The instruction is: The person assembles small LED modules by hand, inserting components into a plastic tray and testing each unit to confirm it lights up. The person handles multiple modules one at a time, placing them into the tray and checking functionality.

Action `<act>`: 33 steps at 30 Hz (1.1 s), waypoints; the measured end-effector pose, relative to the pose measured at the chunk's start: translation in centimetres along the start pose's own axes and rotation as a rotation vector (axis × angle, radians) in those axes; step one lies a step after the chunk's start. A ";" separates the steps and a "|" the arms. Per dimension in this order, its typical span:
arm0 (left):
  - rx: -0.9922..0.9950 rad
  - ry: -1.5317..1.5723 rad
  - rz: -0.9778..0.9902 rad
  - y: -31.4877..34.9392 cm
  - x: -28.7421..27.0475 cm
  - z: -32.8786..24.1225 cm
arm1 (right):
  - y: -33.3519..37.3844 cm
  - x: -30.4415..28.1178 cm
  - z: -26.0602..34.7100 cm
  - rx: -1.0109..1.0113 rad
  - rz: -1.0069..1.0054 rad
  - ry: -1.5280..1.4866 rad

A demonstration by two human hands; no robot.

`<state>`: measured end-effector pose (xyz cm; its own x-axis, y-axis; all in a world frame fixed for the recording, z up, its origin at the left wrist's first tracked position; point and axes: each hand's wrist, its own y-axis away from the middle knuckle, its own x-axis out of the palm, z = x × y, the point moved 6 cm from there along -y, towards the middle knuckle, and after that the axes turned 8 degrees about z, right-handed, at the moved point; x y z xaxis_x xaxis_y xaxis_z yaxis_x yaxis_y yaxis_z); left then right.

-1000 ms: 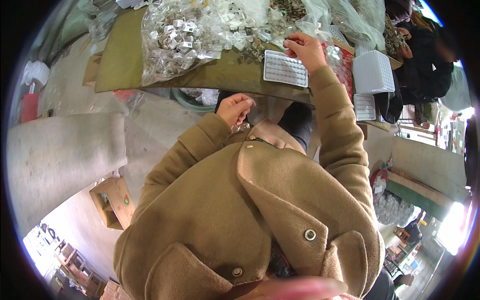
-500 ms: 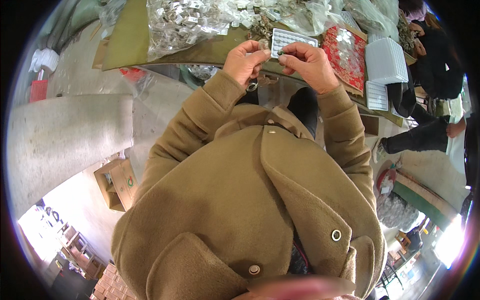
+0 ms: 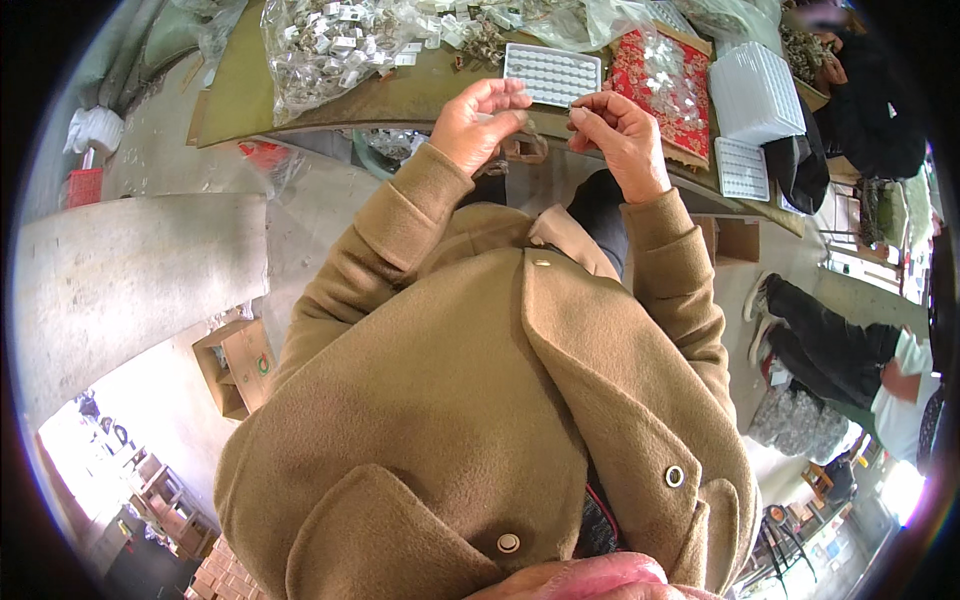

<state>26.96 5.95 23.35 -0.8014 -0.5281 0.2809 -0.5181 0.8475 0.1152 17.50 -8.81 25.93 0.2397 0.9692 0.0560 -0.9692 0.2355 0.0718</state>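
Note:
My left hand point(image 3: 478, 128) is raised at the table's near edge, fingers curled, with thumb and forefinger a little apart. A pale bit shows in its grip, and thin greyish-brown strands hang beside it; what they are I cannot make out. To its right, my right hand point(image 3: 622, 140) pinches a tiny dark piece between thumb and forefinger, too small to name. Just beyond both hands lies a white tray point(image 3: 552, 72) with rows of small hollows. A red patterned board point(image 3: 632, 84) with clear plastic packets on it lies right of the tray.
On the table point(image 3: 240, 95) a clear bag point(image 3: 335, 50) of small white-tagged pieces stands at the left. A stack of white trays point(image 3: 755, 95) is at the right, with a single tray point(image 3: 742, 168) nearer. A person in dark clothes point(image 3: 870, 120) works at the far right.
My hands have moved apart, the left slightly left and its fingers loosened, the right slightly right. The table things appear shifted left in view. A walking person's legs at the right have moved.

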 end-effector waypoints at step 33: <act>0.195 -0.031 -0.063 0.3 2.7 1.8 | 1.9 2.3 -4.1 0.032 -0.053 -0.597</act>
<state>24.04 4.71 22.42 -0.7727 -0.5839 0.2491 -0.6133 0.7879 -0.0556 15.96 -5.85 22.15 0.2873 0.7459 0.6009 -0.9550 0.2714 0.1198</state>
